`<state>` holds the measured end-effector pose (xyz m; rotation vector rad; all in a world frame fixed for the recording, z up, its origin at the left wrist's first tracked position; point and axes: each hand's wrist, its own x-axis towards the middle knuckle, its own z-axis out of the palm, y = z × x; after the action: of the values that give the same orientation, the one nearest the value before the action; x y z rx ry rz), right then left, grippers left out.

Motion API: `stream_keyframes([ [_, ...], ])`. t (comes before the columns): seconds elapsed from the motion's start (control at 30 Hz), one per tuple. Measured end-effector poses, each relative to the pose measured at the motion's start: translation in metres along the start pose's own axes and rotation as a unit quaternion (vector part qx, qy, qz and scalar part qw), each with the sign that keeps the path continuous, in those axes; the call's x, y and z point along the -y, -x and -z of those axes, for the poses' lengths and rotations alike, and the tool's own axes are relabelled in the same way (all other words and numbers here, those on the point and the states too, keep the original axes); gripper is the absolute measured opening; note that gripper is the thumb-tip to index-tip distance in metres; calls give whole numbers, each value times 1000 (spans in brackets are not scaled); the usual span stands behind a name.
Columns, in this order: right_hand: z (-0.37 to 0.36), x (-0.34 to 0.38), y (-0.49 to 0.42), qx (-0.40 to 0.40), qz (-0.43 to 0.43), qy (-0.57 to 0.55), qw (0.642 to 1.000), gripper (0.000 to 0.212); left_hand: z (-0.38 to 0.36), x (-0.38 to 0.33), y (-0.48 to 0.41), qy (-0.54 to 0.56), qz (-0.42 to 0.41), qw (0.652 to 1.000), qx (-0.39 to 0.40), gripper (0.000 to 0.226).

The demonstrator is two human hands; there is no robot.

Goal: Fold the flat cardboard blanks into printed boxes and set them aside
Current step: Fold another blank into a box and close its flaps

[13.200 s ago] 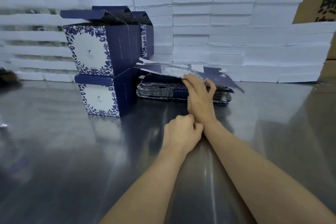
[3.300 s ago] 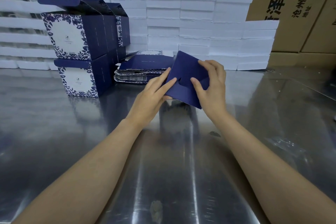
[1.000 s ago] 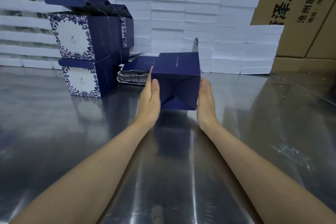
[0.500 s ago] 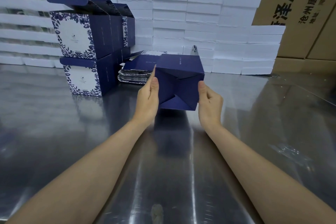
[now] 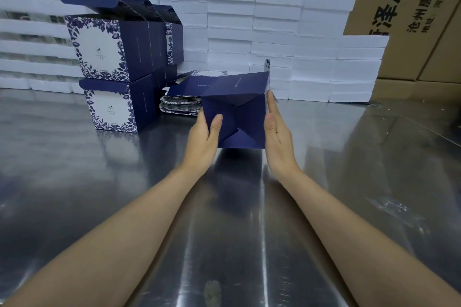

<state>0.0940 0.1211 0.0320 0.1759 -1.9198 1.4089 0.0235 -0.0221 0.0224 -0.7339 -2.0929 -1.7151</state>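
A navy blue box (image 5: 237,112), half formed, is held above the steel table with its interlocked bottom flaps facing me. My left hand (image 5: 203,137) grips its left side, thumb lying on the bottom panel. My right hand (image 5: 275,132) presses flat against the right side, fingers straight. Behind the box lies a stack of flat blanks (image 5: 183,99). Finished printed boxes (image 5: 117,65) with blue floral borders stand stacked two high at the left, the upper ones with lids open.
The steel table (image 5: 99,182) is shiny and reflective. White foam slabs (image 5: 274,20) are piled in a wall along the back. Brown shipping cartons (image 5: 411,7) stand behind them at the right.
The box has tilted slightly, its bottom turning more toward me. My left thumb has moved onto the bottom panel, and my right hand's fingers have straightened along the side.
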Motion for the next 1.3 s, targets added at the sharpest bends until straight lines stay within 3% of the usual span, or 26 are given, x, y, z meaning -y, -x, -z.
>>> stream_keyframes([
  [0.1,-4,-3,-1,31,16,24,999,44,-3,0,2,-12,-1,1000,17,82],
  [0.17,-6,-4,0,58,24,20,998,47,-5,0,3,-35,-10,999,4,98],
  [0.3,-6,-6,1,71,33,40,996,56,-10,-1,4,-40,6,998,-37,97],
  [0.4,-8,-10,3,90,66,129,985,71,-7,-2,2,-19,16,998,-57,95],
  [0.5,-13,-10,6,108,55,145,982,63,-3,-1,0,-1,1,998,-61,97],
  [0.6,-12,-3,3,34,40,69,996,42,0,-1,0,34,-7,998,-54,72],
  [0.7,-1,-3,-1,-35,135,98,985,40,0,-2,-2,112,25,991,-69,31],
  [0.87,11,-11,-7,-10,195,179,964,34,1,5,-12,215,94,971,-43,21],
  [0.9,12,-13,-8,8,187,195,963,30,3,9,-12,204,88,975,-29,18],
  [1.0,14,-22,-6,23,93,206,974,38,10,21,-13,123,78,989,0,48],
  [1.07,16,-26,-7,-28,21,171,985,44,13,25,-14,63,102,991,-55,48],
  [1.17,19,-31,-12,-140,-57,125,981,36,15,26,-15,33,109,985,-132,42],
  [1.23,20,-33,-15,-164,-102,83,978,24,13,24,-16,44,121,985,-113,39],
  [1.3,19,-33,-14,-111,-146,39,982,26,9,22,-17,93,140,985,-46,43],
])
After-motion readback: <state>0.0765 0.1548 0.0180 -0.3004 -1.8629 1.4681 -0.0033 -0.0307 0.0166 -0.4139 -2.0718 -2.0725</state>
